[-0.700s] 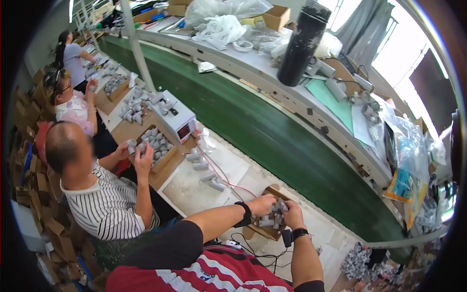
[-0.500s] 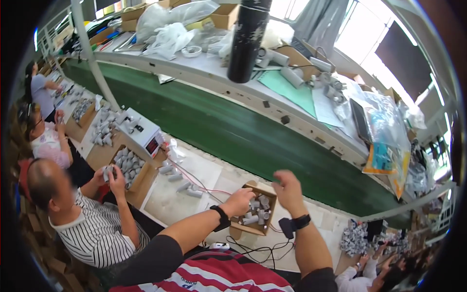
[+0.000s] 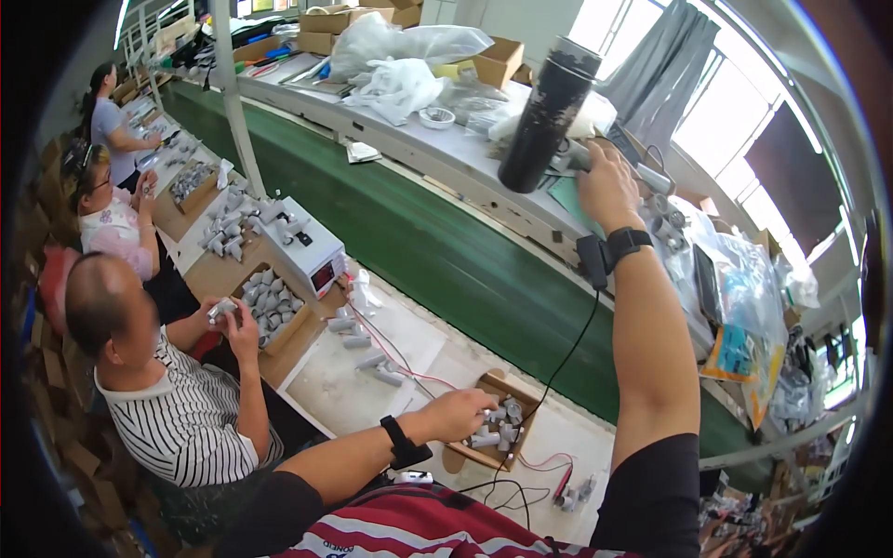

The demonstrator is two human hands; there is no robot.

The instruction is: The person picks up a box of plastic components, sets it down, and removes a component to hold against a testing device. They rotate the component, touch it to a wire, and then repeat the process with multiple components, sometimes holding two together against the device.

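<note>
Left hand: at the left wall of the cardboard box [image 3: 509, 387]; hand [image 3: 459, 415] palm down, fingers bent over the contents. Whether a part is gripped cannot be told.
Grey fittings: loose pile [image 3: 507, 431] inside that box, which sits near the worktop [image 3: 321, 389] edge bordering the green belt [image 3: 419, 249].
Right hand: stretched across the belt to the opposite bench [image 3: 462, 139], near its belt-side edge; fingers of the hand [image 3: 610, 189] at a grey tube [image 3: 576, 155]. Closure on it cannot be told.
Black cylinder: scuffed, tilted [image 3: 547, 121], just left of the right hand.
Wrists: black band on each; a black cable [image 3: 579, 346] drops from the right one, passing before the box.
Worktop, belt-side edge: grey tubes [image 3: 355, 341] and a display unit [image 3: 318, 259], left of the box.
Co-worker: striped shirt [image 3: 177, 430], both hands raised to a grey piece [image 3: 221, 311].
</note>
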